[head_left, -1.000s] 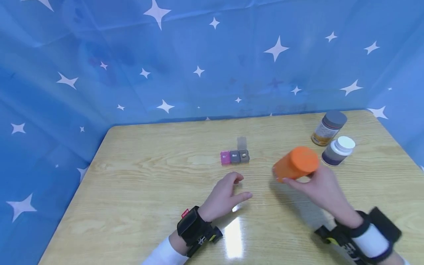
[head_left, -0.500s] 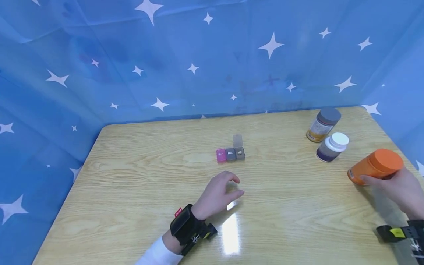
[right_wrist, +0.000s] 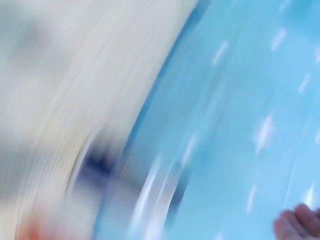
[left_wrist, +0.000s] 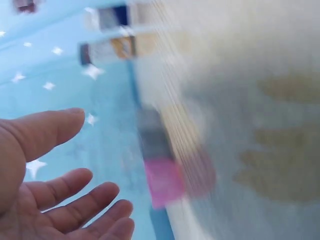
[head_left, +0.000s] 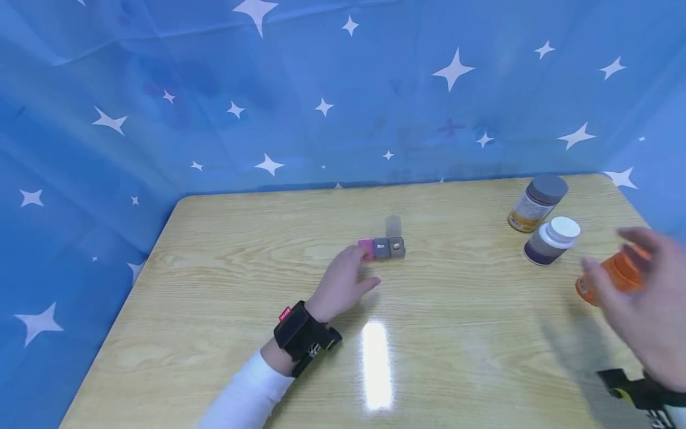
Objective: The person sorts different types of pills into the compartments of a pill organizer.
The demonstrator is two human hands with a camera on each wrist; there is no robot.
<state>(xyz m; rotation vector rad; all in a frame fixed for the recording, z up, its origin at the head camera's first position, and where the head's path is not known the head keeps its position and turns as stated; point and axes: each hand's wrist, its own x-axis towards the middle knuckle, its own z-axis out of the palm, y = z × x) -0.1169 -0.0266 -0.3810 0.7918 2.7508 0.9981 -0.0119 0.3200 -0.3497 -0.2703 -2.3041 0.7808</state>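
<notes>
A small pill organizer (head_left: 381, 248) lies mid-table, with a pink compartment, a dark grey one marked "Mon." and a third with its clear lid raised and a pale pill (head_left: 396, 245) inside. My left hand (head_left: 339, 289) reaches to its pink end, fingertips overlapping that end in the head view. The left wrist view shows those fingers spread, with the pink compartment (left_wrist: 165, 182) beyond them. On the right, my right hand (head_left: 645, 304) is blurred, thumb and fingers parted, in front of an upright orange bottle (head_left: 623, 273) that it partly hides.
A white-capped bottle (head_left: 552, 239) and a grey-capped bottle (head_left: 538, 202) stand at the table's back right. A blue star-patterned cloth (head_left: 300, 131) hangs behind the wooden table (head_left: 214, 286). Light glares off the table's front middle.
My right hand carried the orange bottle to the right and let it go beside the other bottles. My left hand moved forward to the pill organizer's pink end.
</notes>
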